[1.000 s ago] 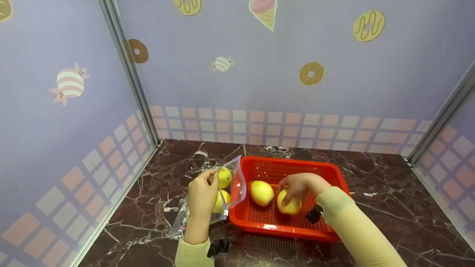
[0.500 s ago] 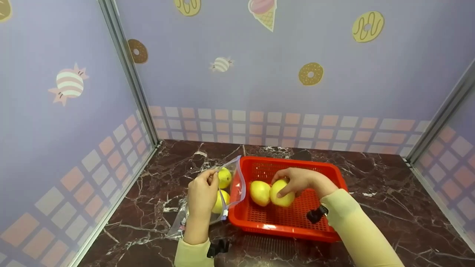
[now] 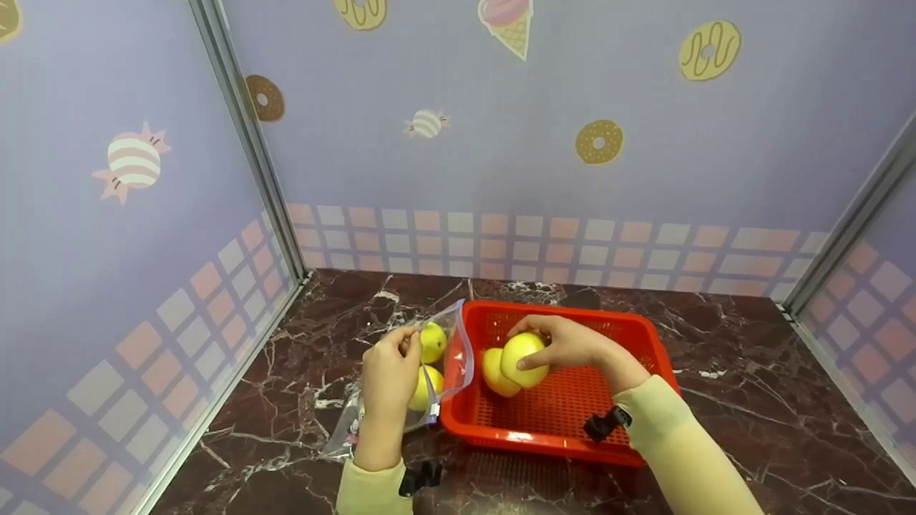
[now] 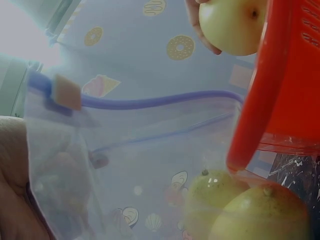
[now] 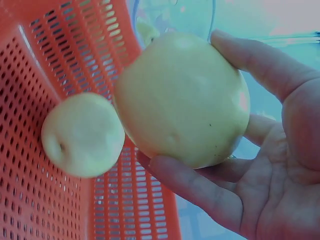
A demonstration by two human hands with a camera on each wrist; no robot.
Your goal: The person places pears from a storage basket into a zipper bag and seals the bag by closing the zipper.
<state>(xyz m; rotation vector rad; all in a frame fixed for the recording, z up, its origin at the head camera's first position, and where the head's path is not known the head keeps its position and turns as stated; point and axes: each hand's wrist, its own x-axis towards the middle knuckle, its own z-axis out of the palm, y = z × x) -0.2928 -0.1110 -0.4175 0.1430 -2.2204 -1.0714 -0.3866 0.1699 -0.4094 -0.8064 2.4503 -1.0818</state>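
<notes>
My right hand [image 3: 572, 347] grips a round yellow pear [image 5: 182, 102], thumb on one side and fingers on the other. It is raised above the red plastic basket [image 3: 544, 447], overlapping a second pear [image 5: 82, 135] that lies inside. At the basket's left side my left hand [image 3: 391, 368] pinches the rim of a clear zip bag [image 4: 135, 145] with a purple seal and a slider [image 4: 66, 92]. The bag's mouth gapes toward the basket. Two pears, one of them the front pear [image 4: 262, 215], sit in the bag; my left hand hides part of it.
The basket stands on a dark red marbled tabletop [image 3: 751, 379], its left rim [image 4: 260, 100] right at the bag's mouth. Purple panels [image 3: 458, 164] with printed sweets enclose the table at the back and both sides.
My right hand has lifted its pear from the basket floor and carried it left, over the other pear. The left hand and bag have stayed in place.
</notes>
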